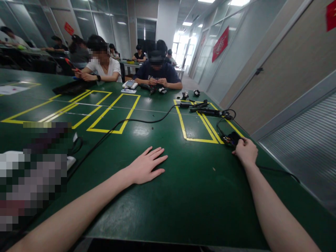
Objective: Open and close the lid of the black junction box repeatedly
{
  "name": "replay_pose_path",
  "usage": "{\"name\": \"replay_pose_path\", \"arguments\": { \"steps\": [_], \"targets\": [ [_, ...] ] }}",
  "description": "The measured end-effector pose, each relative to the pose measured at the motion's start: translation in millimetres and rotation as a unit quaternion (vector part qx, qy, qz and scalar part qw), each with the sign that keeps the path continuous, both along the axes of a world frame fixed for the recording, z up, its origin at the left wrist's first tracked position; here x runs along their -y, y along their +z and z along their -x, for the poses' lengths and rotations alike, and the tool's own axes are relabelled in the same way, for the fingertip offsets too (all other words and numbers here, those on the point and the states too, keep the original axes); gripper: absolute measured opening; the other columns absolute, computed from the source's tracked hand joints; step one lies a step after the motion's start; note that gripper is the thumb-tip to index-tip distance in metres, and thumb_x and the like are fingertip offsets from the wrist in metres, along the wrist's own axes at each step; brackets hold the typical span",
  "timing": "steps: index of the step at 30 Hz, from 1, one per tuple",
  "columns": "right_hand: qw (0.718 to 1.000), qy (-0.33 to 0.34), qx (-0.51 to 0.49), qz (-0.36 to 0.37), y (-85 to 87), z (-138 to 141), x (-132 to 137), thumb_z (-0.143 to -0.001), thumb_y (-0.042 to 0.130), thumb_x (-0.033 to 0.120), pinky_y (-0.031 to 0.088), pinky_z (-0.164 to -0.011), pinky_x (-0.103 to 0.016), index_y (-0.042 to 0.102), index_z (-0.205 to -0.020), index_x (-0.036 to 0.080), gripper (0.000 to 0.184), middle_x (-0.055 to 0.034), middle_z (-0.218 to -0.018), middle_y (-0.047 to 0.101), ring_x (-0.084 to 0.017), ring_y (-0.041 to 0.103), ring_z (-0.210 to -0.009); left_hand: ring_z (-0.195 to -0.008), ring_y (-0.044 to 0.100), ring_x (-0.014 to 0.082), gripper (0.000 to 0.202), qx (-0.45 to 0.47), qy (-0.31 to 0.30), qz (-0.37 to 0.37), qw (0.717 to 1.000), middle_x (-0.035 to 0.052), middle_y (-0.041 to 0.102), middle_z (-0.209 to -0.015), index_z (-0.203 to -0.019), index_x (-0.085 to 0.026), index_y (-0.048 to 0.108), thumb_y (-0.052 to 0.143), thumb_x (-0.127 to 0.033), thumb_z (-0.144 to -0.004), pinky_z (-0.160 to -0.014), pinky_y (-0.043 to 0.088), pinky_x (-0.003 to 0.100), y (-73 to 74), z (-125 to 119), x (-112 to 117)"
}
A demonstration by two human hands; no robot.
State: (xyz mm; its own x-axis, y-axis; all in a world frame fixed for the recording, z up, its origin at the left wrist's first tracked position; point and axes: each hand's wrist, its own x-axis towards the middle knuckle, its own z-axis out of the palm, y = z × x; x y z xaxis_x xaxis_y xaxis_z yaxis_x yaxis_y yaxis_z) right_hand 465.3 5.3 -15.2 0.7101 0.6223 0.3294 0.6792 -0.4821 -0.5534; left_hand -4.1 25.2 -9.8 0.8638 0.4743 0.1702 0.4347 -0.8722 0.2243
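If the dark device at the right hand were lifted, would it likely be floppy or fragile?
The dark device would probably keep its shape: it looks solid where the right hand grips it. The loosely curved black wire leading toward it may flex and tug. Coloured parts showing suggest some fragility.

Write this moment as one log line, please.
Left hand: spread palm down on green table | Right hand: holding dark device | Black cable: across table
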Motion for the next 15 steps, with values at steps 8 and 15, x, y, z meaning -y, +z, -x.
{"name": "replay_pose_path", "arguments": {
  "steps": [8, 15],
  "targets": [
    [0.987, -0.082, -0.140, 0.022, 9.6, 10.5, -0.2, -0.094, 0.050, 0.023, 0.055, -0.058, -0.034, 0.064, -0.134, -0.001, 0.049, -0.0061, -0.056, 0.063, -0.026, 0.070, -0.057, -0.158, 0.029, 0.0278, 0.055, -0.019, 0.006, 0.008, 1.000, 0.0154, 0.036, -0.167, -0.156, -0.020, 0.047, 0.044, -0.049, -0.109, -0.129, 0.023, 0.055, 3.3, -2.0, 1.6],
    [0.991, -0.063, -0.118, 0.023, 4.2, 2.6, -1.9, -0.088, 0.062, 0.036, 0.050, -0.048, -0.033, 0.056, -0.142, -0.005, 0.068, -0.0183, -0.080, 0.074, -0.026, 0.068, -0.054, -0.158, 0.030, 0.0280, 0.057, -0.021, 0.006, 0.007, 1.000, 0.0152, 0.036, -0.167, -0.157, -0.021, 0.045, 0.042, -0.052, -0.109, -0.129, 0.022, 0.055, 4.2, -1.1, 1.4]
  ]
}}
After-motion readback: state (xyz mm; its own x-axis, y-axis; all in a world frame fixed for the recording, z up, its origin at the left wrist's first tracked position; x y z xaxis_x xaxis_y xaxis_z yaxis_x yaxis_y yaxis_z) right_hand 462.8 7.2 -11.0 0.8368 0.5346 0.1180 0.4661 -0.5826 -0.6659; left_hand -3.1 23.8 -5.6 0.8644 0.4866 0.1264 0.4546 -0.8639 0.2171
